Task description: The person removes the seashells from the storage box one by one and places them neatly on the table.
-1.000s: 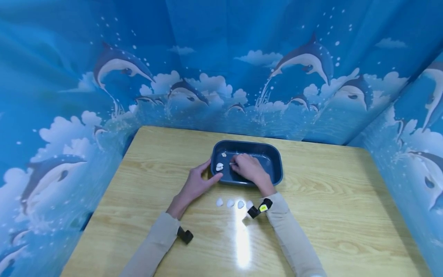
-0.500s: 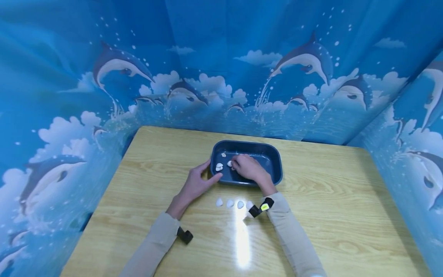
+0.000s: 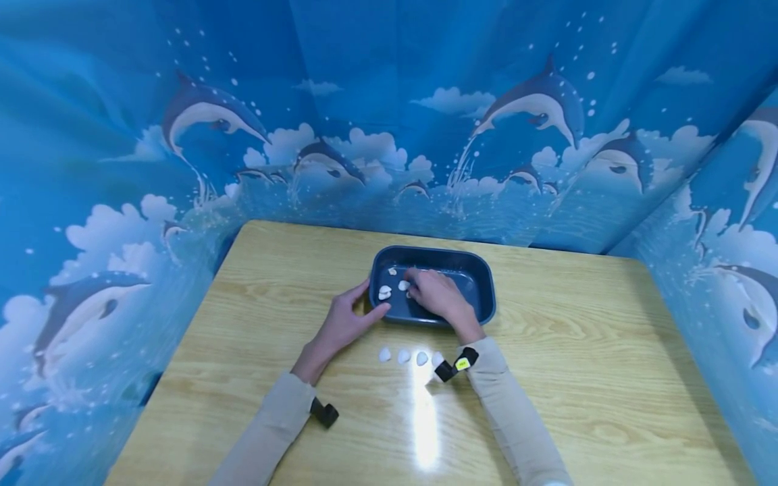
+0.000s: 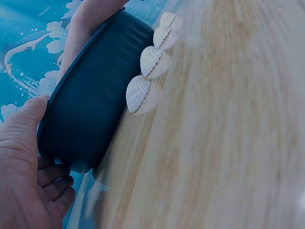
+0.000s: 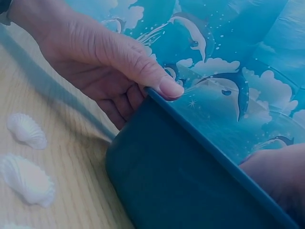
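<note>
A dark blue tray (image 3: 480,270) stands mid-table. My left hand (image 3: 369,301) grips its near left corner, thumb on the rim and fingers curled against the outer wall; the left wrist view shows that hand (image 4: 26,162) against the tray (image 4: 86,105), and the right wrist view shows it (image 5: 100,57) on the tray (image 5: 190,176). My right hand (image 3: 412,289) reaches into the tray and pinches a white shell (image 3: 402,285) at its fingertips. Two more shells (image 3: 385,292) lie in the tray's left part. Its fingers are hidden in the right wrist view.
Several white shells (image 3: 404,356) lie in a row on the wooden table (image 3: 577,351) just in front of the tray, also seen close up as a row of shells (image 4: 140,93). A blue dolphin-print curtain (image 3: 425,135) encloses the table at the back and sides.
My right hand has shifted slightly inside the tray and the shell at its fingertips now shows more. The left hand and tray have stayed put.
</note>
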`<state>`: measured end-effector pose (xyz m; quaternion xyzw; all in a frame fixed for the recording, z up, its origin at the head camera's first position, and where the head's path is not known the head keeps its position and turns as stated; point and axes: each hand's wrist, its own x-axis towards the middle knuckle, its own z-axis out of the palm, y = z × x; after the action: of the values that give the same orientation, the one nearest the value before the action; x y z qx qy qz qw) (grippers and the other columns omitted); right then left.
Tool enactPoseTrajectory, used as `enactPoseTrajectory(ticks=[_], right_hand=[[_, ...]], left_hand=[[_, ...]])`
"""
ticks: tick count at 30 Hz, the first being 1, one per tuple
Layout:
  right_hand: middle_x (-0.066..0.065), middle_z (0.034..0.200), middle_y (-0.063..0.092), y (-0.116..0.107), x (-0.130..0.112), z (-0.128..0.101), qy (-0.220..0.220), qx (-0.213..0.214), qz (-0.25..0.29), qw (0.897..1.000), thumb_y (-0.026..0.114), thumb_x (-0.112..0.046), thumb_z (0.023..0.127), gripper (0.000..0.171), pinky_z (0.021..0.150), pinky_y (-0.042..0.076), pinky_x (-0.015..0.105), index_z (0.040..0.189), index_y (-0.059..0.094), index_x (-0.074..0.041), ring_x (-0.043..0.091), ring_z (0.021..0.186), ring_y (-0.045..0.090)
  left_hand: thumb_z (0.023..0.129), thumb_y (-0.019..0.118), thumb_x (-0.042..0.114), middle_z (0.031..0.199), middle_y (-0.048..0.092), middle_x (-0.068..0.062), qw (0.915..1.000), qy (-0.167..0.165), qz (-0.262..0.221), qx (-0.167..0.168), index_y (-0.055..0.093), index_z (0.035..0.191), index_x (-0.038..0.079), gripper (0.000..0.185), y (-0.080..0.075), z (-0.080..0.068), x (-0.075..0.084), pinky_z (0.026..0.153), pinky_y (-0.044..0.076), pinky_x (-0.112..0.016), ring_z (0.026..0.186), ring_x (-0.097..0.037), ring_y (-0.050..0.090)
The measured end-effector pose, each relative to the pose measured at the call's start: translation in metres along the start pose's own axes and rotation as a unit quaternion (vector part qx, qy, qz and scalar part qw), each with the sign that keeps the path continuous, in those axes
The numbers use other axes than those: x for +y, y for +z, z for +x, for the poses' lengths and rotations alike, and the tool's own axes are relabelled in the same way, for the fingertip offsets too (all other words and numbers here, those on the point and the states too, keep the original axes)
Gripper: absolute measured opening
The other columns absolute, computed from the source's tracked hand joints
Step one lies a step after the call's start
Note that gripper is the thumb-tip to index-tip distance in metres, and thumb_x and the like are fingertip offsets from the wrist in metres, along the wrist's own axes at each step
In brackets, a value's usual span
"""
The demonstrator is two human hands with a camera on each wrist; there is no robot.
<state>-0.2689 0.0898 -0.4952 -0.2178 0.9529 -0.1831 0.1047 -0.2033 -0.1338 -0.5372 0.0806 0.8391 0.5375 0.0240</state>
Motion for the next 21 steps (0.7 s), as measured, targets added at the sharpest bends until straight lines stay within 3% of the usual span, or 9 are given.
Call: enactPoseTrajectory(ticks=[5, 13, 18, 21], right_hand=[[0.005, 0.111, 0.075, 0.0008, -0.0011, 0.0003, -0.009, -0.003, -0.011, 1.0, 0.065, -0.018, 0.104, 0.018, 0.083, 0.06, 0.044, 0.119, 0.074, -0.012, 0.021, 0.093, 0.067], [0.0, 0.094, 0.071, 0.0032, -0.0015, 0.0008, -0.021, -0.011, -0.004, 1.0, 0.069, -0.026, 0.102, 0.016, 0.07, 0.056, 0.036, 0.11, 0.073, -0.012, 0.015, 0.078, 0.061], [-0.002, 0.092, 0.071, 0.0042, -0.0032, 0.0011, -0.034, -0.021, -0.002, 0.999, 0.072, -0.023, 0.1, 0.011, 0.071, 0.057, 0.035, 0.102, 0.074, -0.013, 0.014, 0.08, 0.063], [-0.001, 0.092, 0.071, 0.0045, -0.003, 0.0014, -0.045, -0.017, 0.004, 0.999, 0.073, -0.02, 0.099, 0.011, 0.069, 0.057, 0.035, 0.106, 0.073, -0.012, 0.014, 0.079, 0.063]], left_hand=[[0.091, 0.075, 0.058, 0.16, 0.045, -0.008, 1.0, 0.004, 0.002, 0.0, 0.043, 0.158, 0.012, 0.087, -0.0007, 0.0, -0.0004, 0.125, 0.032, -0.048, 0.151, -0.026, 0.039], [0.094, 0.078, 0.044, 0.16, 0.046, -0.01, 0.9999, 0.007, -0.006, 0.005, 0.044, 0.157, 0.011, 0.079, -0.0007, -0.0005, 0.002, 0.125, 0.032, -0.05, 0.15, -0.028, 0.04], [0.094, 0.078, 0.043, 0.16, 0.046, -0.01, 0.9999, 0.004, -0.008, 0.004, 0.043, 0.158, 0.011, 0.079, -0.0004, -0.0005, 0.002, 0.125, 0.031, -0.05, 0.151, -0.028, 0.039], [0.094, 0.078, 0.045, 0.16, 0.046, -0.01, 0.9999, 0.007, -0.009, 0.003, 0.043, 0.158, 0.012, 0.08, -0.0006, -0.0003, 0.0013, 0.125, 0.031, -0.05, 0.151, -0.028, 0.039]])
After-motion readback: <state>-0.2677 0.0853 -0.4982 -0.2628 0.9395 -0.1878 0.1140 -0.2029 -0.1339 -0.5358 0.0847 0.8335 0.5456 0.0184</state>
